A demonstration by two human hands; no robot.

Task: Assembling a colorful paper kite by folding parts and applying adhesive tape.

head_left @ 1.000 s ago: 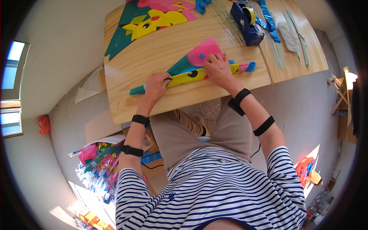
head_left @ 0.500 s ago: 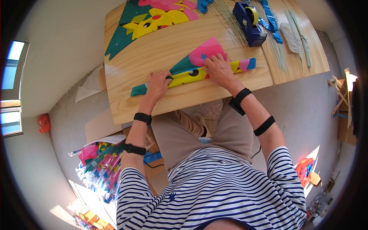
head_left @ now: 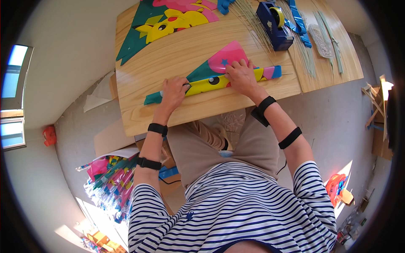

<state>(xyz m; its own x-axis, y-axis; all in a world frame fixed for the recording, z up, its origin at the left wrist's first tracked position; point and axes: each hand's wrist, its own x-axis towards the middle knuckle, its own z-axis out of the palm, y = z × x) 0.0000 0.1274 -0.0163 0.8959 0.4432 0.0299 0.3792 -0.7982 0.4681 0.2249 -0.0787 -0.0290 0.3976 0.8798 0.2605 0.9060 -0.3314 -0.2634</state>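
A printed plastic kite (head_left: 202,85) lies across the near part of the wooden table (head_left: 177,55), folded into a long narrow strip. Yellow with a cartoon eye shows along the strip, and a green and pink flap (head_left: 228,58) with a blue star sticks out behind it. Toward the strip's green left end, my left hand (head_left: 174,90) has its fingers curled on the edge. My right hand (head_left: 242,78) grips the fold farther right, fingers bent over its far edge. The fingertips of both hands are partly hidden.
More printed kite sheets (head_left: 168,25) are stacked at the far left. A dark blue tape dispenser (head_left: 274,27), thin rods (head_left: 249,21), blue ribbon (head_left: 298,21) and a clear bag of small parts (head_left: 320,41) lie at the far right. Bundled wrapped kites (head_left: 112,181) stand below, left of the table.
Almost nothing differs. My right hand has shifted very slightly along the fold, and the pink flap sits a touch differently beside it.
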